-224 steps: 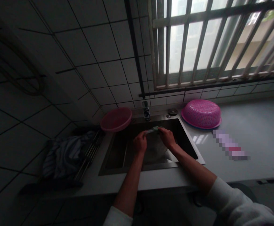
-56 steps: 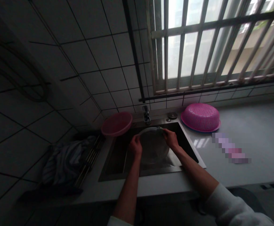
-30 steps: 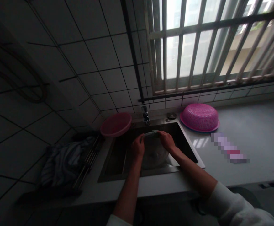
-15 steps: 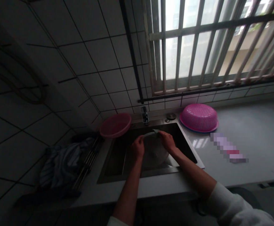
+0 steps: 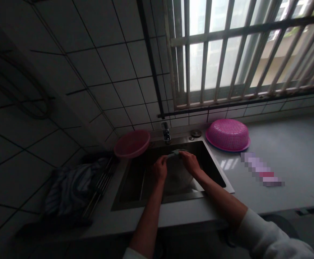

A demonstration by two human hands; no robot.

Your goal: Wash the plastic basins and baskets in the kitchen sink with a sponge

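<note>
A round, greyish piece with a pale rim, which looks like a pot lid (image 5: 177,176), is held tilted over the sink (image 5: 131,187). My left hand (image 5: 160,167) pinches its rim on the left side. On the far side of the rim, my right hand (image 5: 190,161) is closed on a small grey-green cloth (image 5: 176,152), which is pressed against the edge. The fingertips of the right hand are partly hidden by the cloth. Dim light blurs the lid's lower part.
Behind the sink stands a faucet (image 5: 166,132), with a drain plug (image 5: 196,133) to its right. A pink basin (image 5: 132,144) leans at the sink's back left corner. An upturned pink basket (image 5: 228,135) rests on the counter (image 5: 294,144). Dark striped fabric (image 5: 70,190) lies left.
My right hand and the cloth have shifted slightly left along the rim, closer to my left hand. My left hand has moved a little to the right, and the lid's tilt has changed slightly.
</note>
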